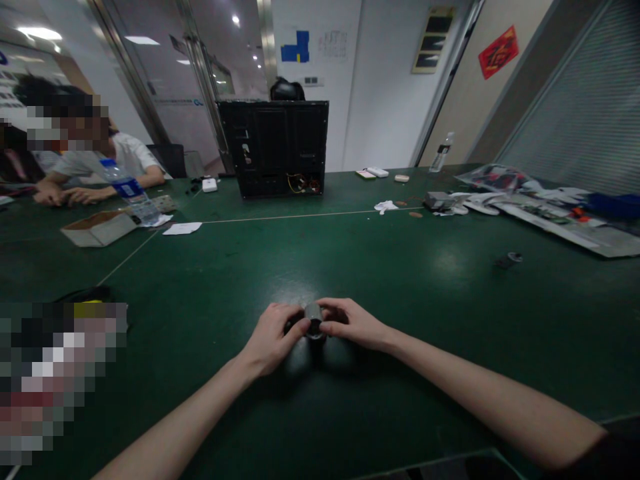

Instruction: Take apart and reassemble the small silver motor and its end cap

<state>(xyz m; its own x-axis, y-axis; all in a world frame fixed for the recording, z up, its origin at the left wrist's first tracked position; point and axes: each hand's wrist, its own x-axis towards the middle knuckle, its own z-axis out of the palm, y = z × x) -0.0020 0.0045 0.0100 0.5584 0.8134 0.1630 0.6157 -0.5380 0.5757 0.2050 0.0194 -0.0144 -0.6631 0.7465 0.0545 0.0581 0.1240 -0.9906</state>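
Note:
My left hand [273, 337] and my right hand [350, 323] meet over the green table [400, 280], just in front of me. Between their fingertips sits a small grey metal cylinder [314, 313] with a dark part below it. Both hands have their fingers curled round this small part, the left from the left side, the right from the right. Its lower half is hidden by my fingers.
A black computer case [275, 147] stands at the far middle. A person sits at the far left behind a water bottle [131, 192] and an open cardboard box [100, 228]. Papers and parts [540, 207] lie at the right; a small dark piece [509, 259] lies alone.

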